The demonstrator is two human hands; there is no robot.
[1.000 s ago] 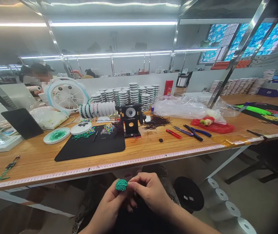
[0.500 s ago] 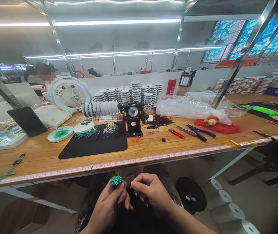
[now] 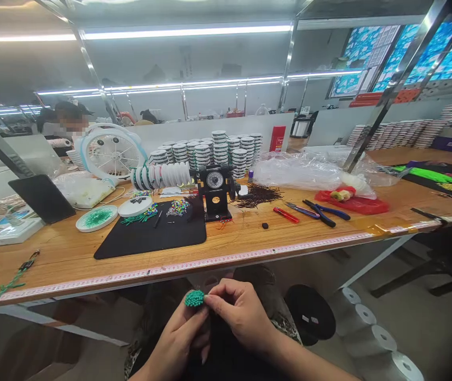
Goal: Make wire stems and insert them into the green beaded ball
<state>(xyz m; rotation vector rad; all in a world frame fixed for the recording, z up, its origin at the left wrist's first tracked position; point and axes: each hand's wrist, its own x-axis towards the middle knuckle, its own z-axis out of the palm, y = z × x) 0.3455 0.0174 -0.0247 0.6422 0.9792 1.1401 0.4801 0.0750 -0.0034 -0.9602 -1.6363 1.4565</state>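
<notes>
Below the table edge, over my lap, my left hand (image 3: 180, 336) holds a small ball of green beads (image 3: 194, 298) between thumb and fingertips. My right hand (image 3: 238, 312) is curled, its pinched fingertips touching the right side of the bead ball. Whether a thread or needle is in that pinch is too small to see. On the wooden workbench (image 3: 249, 241) ahead lies a black mat (image 3: 152, 235) with coloured beads (image 3: 177, 207) on it.
A black dial device (image 3: 214, 191) stands mid-table, with stacked spools (image 3: 213, 151), a white wheel (image 3: 109, 151), a plate of green beads (image 3: 97, 217), pliers (image 3: 321, 211) and red cutters (image 3: 286, 215) around it. Another person sits at far left. White rolls (image 3: 372, 330) stand on the floor at right.
My hands parted briefly half a second ago, the bead ball tilting left; now my right fingertips are back against the ball. The view shifted slightly.
</notes>
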